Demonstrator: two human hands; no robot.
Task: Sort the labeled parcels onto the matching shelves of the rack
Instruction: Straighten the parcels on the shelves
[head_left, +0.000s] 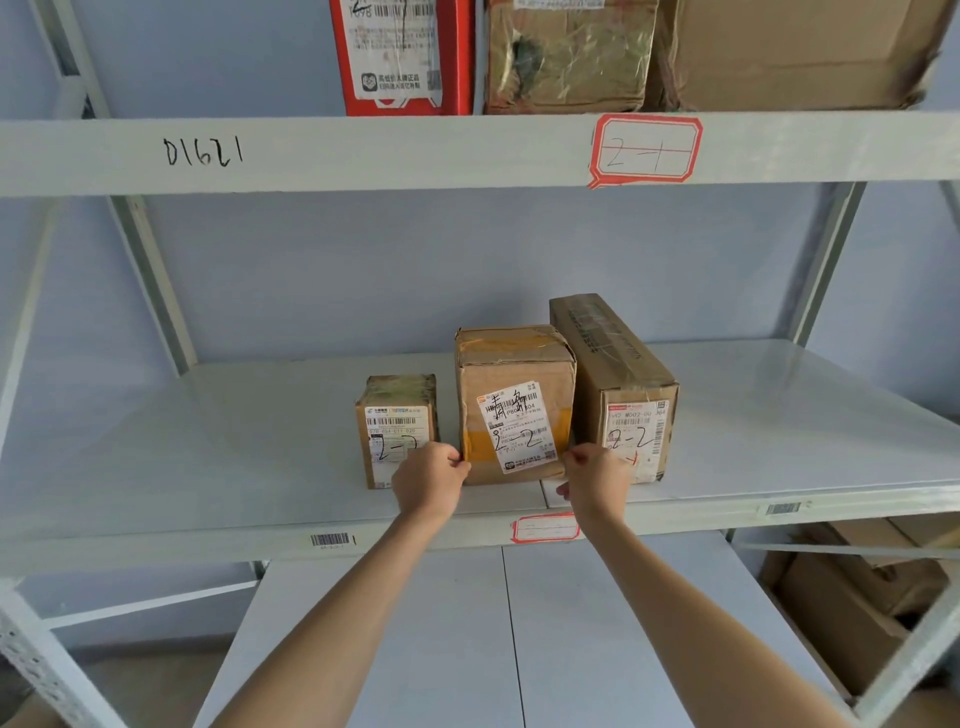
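Three cardboard parcels marked "2-2" stand side by side on the middle shelf (208, 441). The middle parcel (514, 374) has a white label and yellow tape. My left hand (428, 480) presses its lower left edge and my right hand (597, 478) its lower right edge, fingers curled against the box. A small parcel (397, 410) sits to its left, partly behind my left hand. A long parcel (618, 374) stands touching it on the right. A red-framed tag (545, 529) on this shelf's front edge is too faint to read.
The upper shelf beam carries a red-framed tag "2-1" (647, 150) and handwritten "D1621" (202, 151); a red parcel (400, 52) and brown boxes (566, 57) stand on it. A lower shelf (467, 649) lies below. Cardboard boxes (852, 597) sit at lower right.
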